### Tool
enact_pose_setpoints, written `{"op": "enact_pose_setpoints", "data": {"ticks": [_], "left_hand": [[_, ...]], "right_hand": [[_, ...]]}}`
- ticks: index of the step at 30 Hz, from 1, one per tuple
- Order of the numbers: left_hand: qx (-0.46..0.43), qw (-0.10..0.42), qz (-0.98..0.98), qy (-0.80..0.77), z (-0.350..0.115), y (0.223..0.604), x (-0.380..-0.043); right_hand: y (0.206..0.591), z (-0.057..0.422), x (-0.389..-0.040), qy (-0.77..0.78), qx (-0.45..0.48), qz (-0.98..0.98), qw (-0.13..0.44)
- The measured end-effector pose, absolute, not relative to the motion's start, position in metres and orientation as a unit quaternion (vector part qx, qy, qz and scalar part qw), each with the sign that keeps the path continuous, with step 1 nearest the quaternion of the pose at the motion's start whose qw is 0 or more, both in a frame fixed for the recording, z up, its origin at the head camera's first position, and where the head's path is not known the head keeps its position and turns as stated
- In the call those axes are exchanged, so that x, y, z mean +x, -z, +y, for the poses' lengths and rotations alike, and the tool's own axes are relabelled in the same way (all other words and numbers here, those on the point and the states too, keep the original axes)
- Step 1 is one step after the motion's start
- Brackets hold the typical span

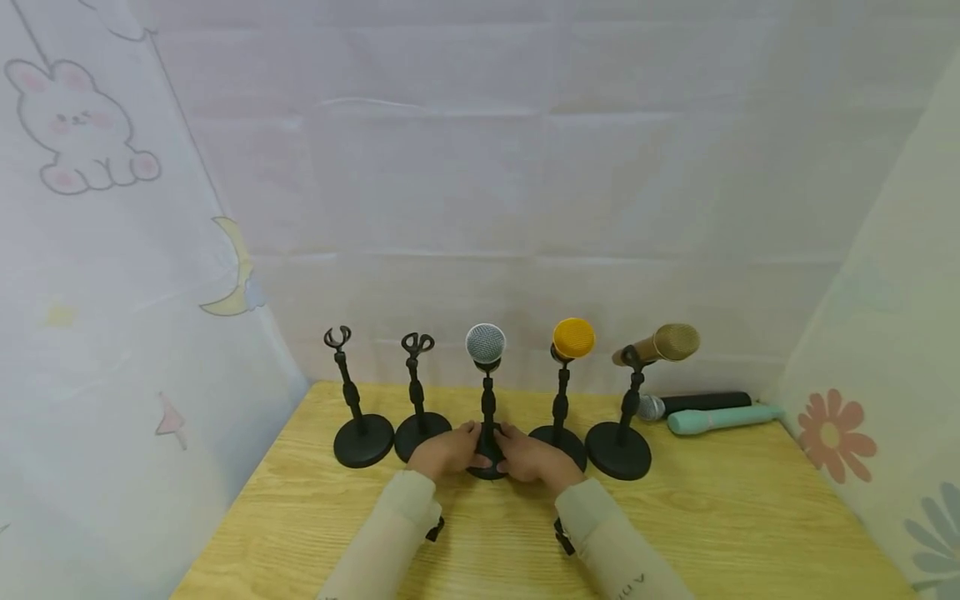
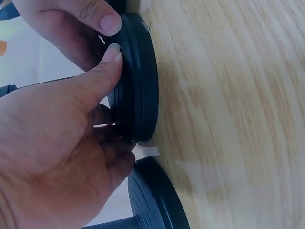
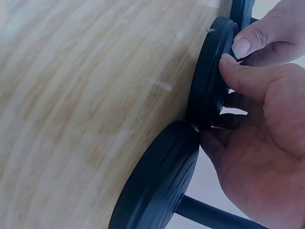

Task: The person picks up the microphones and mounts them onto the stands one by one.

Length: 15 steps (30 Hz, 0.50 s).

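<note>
Both hands grip the round black base [image 2: 143, 90] of the middle microphone stand [image 1: 488, 408], one from each side. My left hand [image 1: 448, 452] has its thumb on top of the base and its fingers at the side. Opposite it, my right hand [image 1: 528, 457] holds the base the same way, the two thumbs close together in the wrist views. A silver-headed microphone [image 1: 486, 344] sits at the top of this stand. Right of it stands one with a yellow-headed microphone [image 1: 573, 338]; left of it is a stand with a bare clip [image 1: 417, 343].
At the far left is another bare stand [image 1: 363, 440]. A gold microphone [image 1: 667, 343] rests in the rightmost stand [image 1: 618, 451]. Behind that, a black microphone [image 1: 705, 404] and a mint-green one [image 1: 723, 418] lie on the wooden table [image 1: 720, 525]. Printed cloth [image 1: 525, 183] surrounds the table.
</note>
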<state>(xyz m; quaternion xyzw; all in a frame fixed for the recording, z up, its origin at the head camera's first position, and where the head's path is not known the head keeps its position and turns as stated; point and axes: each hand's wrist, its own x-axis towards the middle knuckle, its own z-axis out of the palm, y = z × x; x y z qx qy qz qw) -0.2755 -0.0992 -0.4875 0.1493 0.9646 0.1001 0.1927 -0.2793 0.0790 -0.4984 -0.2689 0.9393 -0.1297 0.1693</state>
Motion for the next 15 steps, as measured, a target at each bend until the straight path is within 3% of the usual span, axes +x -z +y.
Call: {"op": "enact_pose_setpoints", "data": {"ticks": [15], "left_hand": [[0.174,0.179,0.956,-0.155,-0.104,0.501,-0.278]], "right_hand": [[0.499,0.081,-0.279,0.141,-0.27,0.937,0.168]]}}
